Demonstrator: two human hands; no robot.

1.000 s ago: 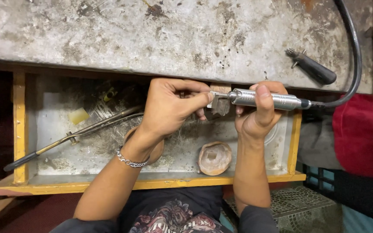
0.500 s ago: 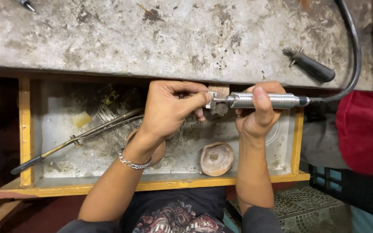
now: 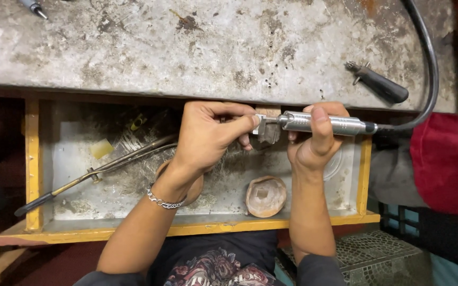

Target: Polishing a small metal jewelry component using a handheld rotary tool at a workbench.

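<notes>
Both my forearms reach up over the open drawer, wrists bent toward each other at the tabletop edge. My left hand pinches a small metal piece between thumb and fingers, against a wooden peg. My right hand is clenched round the ribbed steel handpiece, thumb on top, its tip meeting the piece. A black flexible shaft curves away from it. The yellow-rimmed drawer, lined with dusty grey metal, holds long tongs, a worn wooden block with a square hollow, and filings. The tabletop is pitted and stained; a black-handled key lies on it.
</notes>
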